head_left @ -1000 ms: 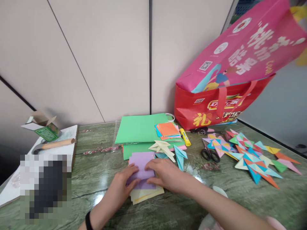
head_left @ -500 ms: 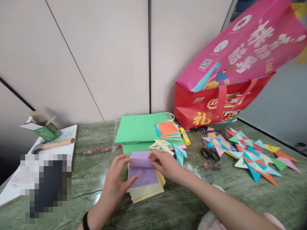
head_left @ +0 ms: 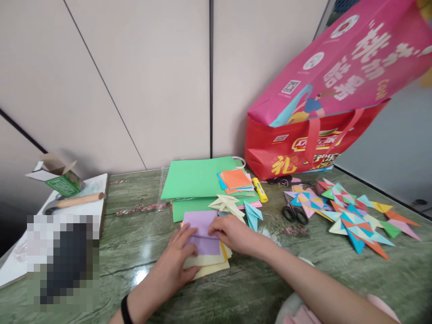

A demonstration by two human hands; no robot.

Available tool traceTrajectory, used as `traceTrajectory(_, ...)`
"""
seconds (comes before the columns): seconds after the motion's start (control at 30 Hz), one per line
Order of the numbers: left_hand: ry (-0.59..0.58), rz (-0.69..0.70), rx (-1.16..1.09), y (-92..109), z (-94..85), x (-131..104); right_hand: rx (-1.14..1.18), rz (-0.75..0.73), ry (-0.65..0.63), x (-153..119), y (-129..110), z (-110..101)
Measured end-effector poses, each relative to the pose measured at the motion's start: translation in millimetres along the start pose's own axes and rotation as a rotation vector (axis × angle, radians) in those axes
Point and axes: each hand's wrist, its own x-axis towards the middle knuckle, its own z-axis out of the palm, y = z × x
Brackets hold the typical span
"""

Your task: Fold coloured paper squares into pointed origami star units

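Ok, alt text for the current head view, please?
A person's left-hand grip and right-hand grip are on purple paper, over pale yellow sheets on a green table. Beyond lie green sheets; to the right are scissors and colourful folded paper stars, with red bag and pink bag behind.

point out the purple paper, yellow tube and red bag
Purple paper [head_left: 201, 223], head view: its upper part.
Yellow tube [head_left: 259, 190], head view: middle of its body.
Red bag [head_left: 297, 154], head view: its front.
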Motion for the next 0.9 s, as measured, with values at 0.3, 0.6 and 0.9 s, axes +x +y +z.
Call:
traceTrajectory(0.3, 0.131, -0.151, -0.201, 1.5, -8.8, 8.0, -0.022, 0.020, -0.018, -0.6, -2.8, -5.9)
traceTrajectory(0.6, 0.143, -0.188, -0.154, -0.7, -7.3, 9.0, -0.003, 0.023, -0.048, 0.1, -2.3, -9.7)
traceTrajectory(0.9, 0.122, -0.228, -0.132, 1.6, -8.6, 9.5, 0.029, 0.035, -0.048, 1.7, 3.1, -7.2)
